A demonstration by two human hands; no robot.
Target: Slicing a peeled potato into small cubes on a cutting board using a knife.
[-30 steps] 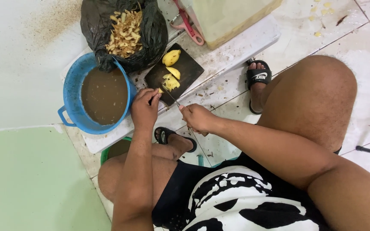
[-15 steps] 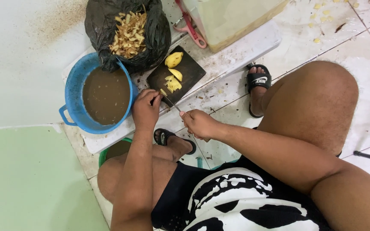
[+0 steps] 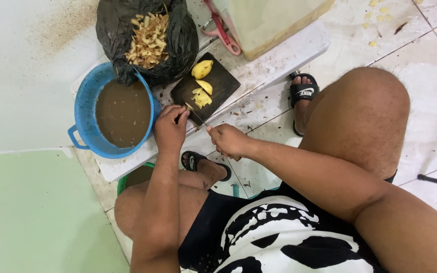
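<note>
Pinching a yellow piece point(image 3: 189, 106) at the cutting board point(image 3: 218, 81) near edge, my left hand point(image 3: 170, 129) steadies it; my right hand point(image 3: 228, 140), fist clamped on the knife point(image 3: 199, 117), angles its blade toward that piece.

Both arms are bare, with no sleeves, gloves, rings or watch on the left hand point(image 3: 170, 130) or right hand point(image 3: 228, 140). Garment: black shirt point(image 3: 279, 237) with bold white print. Footwear: black slide sandals point(image 3: 303, 93) with a white mark on the strap.

Bright, even indoor light, soft shadows, mild glare on the floor tiles point(image 3: 431, 45), sharp focus throughout.
</note>
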